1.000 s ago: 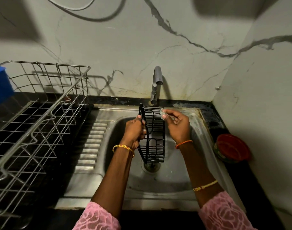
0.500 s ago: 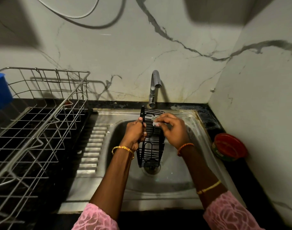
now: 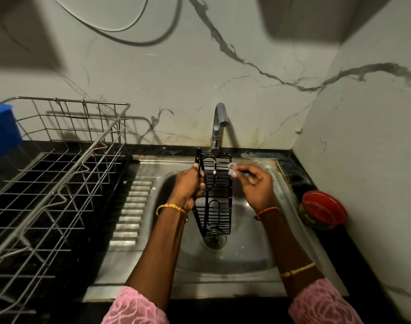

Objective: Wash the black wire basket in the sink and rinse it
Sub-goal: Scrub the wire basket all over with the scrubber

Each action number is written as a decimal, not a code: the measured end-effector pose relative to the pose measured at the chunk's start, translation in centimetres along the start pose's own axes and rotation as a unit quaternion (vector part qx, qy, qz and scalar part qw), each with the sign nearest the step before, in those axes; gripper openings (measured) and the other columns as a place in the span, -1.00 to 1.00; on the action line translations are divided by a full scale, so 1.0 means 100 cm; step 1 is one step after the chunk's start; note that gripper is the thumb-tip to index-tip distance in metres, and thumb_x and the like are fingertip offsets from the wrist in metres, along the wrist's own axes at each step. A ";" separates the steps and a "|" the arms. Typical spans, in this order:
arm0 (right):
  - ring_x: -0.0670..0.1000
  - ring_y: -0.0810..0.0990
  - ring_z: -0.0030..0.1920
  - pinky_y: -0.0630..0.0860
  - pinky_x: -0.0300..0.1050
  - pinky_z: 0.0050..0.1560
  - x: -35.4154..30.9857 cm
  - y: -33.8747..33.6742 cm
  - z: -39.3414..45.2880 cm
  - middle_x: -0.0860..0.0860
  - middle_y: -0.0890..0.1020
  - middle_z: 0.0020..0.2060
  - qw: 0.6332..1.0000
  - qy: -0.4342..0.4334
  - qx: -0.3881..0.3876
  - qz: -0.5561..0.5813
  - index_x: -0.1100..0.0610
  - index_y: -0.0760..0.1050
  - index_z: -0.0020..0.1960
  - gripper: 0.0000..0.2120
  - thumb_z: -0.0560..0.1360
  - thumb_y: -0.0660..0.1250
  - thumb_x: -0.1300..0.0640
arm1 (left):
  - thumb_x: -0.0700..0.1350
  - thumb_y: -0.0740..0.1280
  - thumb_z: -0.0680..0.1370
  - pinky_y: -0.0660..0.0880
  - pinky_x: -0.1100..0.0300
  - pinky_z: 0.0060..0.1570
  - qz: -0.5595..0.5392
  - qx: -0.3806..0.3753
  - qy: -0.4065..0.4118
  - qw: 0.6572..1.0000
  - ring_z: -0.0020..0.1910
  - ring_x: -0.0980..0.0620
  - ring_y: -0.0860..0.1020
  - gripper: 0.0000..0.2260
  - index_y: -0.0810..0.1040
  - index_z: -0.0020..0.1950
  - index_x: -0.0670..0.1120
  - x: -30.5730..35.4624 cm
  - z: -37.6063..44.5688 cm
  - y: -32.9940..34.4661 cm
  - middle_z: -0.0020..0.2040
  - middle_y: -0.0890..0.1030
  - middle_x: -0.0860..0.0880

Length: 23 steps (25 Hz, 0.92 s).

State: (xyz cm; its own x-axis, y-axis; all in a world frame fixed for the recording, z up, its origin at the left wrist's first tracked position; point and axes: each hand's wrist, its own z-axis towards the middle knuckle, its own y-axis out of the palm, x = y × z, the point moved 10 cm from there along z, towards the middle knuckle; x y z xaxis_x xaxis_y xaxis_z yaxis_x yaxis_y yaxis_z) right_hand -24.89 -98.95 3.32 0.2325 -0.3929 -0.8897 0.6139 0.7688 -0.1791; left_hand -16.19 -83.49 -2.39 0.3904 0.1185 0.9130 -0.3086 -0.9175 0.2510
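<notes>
- Head view: a person stands at a steel sink (image 3: 223, 272), both forearms reaching in.
- The left hand (image 3: 188, 185) is closed around the left edge of the black wire basket (image 3: 215, 195), holding it upright on end above the drain (image 3: 214, 240).
- The basket's upper end sits just below the tap (image 3: 218, 127); its lower end hangs near the drain, below the grip.
- The right hand (image 3: 253, 183), just right of the basket's upper end, pinches a small pale scrubbing piece (image 3: 232, 169) against the wires; what it is exactly is unclear.
- A white dab, probably soap, clings to the wires right of the left grip.
- No running water is visible.
- Judgement: scrubbing is underway; rinsing is not yet done.
- The next move likely calls for scrubbing the lower wires, then opening the tap.
- Off to the left stands a dish rack (image 3: 59, 174).
</notes>
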 end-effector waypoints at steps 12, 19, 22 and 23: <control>-0.27 0.61 -0.25 0.53 -0.40 -0.16 0.035 -0.006 -0.003 0.00 0.61 -0.20 0.991 0.104 0.057 0.065 0.29 0.54 0.01 -0.80 0.40 0.35 0.43 | -0.02 0.08 0.67 0.14 0.36 -0.68 0.001 -0.002 0.005 1.000 -0.63 0.19 0.22 -0.65 0.38 -0.28 -0.09 -0.002 0.003 0.001 -0.59 0.29 0.11; -0.28 0.61 -0.22 0.58 -0.28 -0.08 0.042 0.001 -0.023 0.04 0.64 -0.15 0.990 0.119 0.037 0.063 0.28 0.55 0.02 -0.76 0.39 0.34 0.47 | -0.01 0.08 0.67 0.15 0.36 -0.68 -0.008 0.003 0.004 1.000 -0.63 0.19 0.23 -0.66 0.38 -0.27 -0.09 -0.006 -0.006 -0.005 -0.59 0.30 0.11; -0.17 0.62 -0.14 0.52 -0.39 -0.09 0.009 0.005 -0.013 0.01 0.66 -0.15 0.997 0.063 0.014 0.053 0.21 0.59 -0.04 -0.79 0.38 0.37 0.44 | -0.02 0.07 0.67 0.14 0.36 -0.68 -0.003 -0.002 0.000 1.000 -0.66 0.20 0.24 -0.66 0.38 -0.26 -0.08 -0.012 -0.010 -0.001 -0.58 0.30 0.10; -0.11 0.60 -0.10 0.49 -0.42 -0.06 -0.006 0.014 -0.011 0.06 0.65 -0.11 0.999 0.028 -0.017 0.012 0.21 0.61 -0.06 -0.81 0.38 0.38 0.42 | -0.02 0.07 0.67 0.14 0.38 -0.68 -0.004 -0.006 0.000 1.000 -0.67 0.20 0.24 -0.67 0.37 -0.26 -0.09 -0.013 -0.011 0.003 -0.57 0.30 0.08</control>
State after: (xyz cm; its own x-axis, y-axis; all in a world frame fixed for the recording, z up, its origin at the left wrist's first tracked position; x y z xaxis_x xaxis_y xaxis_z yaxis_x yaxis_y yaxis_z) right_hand -25.05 -97.05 3.16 0.2036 -0.3450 -0.9163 0.5820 0.7952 -0.1701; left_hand -17.73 -83.47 -3.19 0.3931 0.1253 0.9109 -0.3167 -0.9116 0.2621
